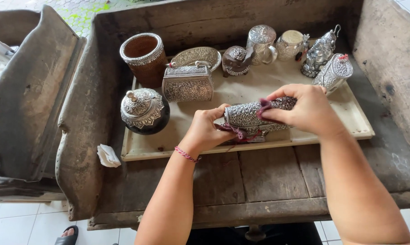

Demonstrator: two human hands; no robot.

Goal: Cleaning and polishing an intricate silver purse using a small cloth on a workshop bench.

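Note:
An embossed silver case [246, 115], long and rounded, is held over the front edge of a pale tray [359, 122]. My left hand [206, 130] grips its left end, where red cords hang down. My right hand [304, 109] presses a small purple cloth [264, 108] against its top right part. A pink braided band circles my left wrist.
On the tray stand a silver purse-shaped box [187, 83], a dark lidded bowl [144, 111], a woven silver-rimmed cup [143, 56], a shallow silver dish [196, 56], jars and a figurine [319, 53]. The tray lies in a worn wooden trough [268, 177]. A crumpled white tissue [108, 155] lies left.

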